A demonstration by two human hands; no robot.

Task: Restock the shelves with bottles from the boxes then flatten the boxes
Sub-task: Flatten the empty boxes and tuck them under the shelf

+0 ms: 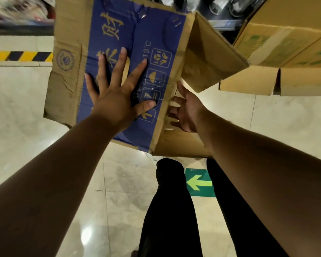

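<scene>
A brown cardboard box (161,34) with a blue printed panel is held up in front of me, above the floor. My left hand (115,93) presses flat on the blue panel with fingers spread. My right hand (185,110) grips the box's right corner edge, fingers curled round the cardboard just below an open flap (211,54). Clear bottles (219,4) lie on the shelf at the top, partly hidden by the box.
Two pale cardboard boxes (278,39) stand at the upper right, next to the shelf. The floor is glossy tile (26,127) with a yellow-black hazard stripe (20,56) at left and a green arrow sticker (198,182) by my legs.
</scene>
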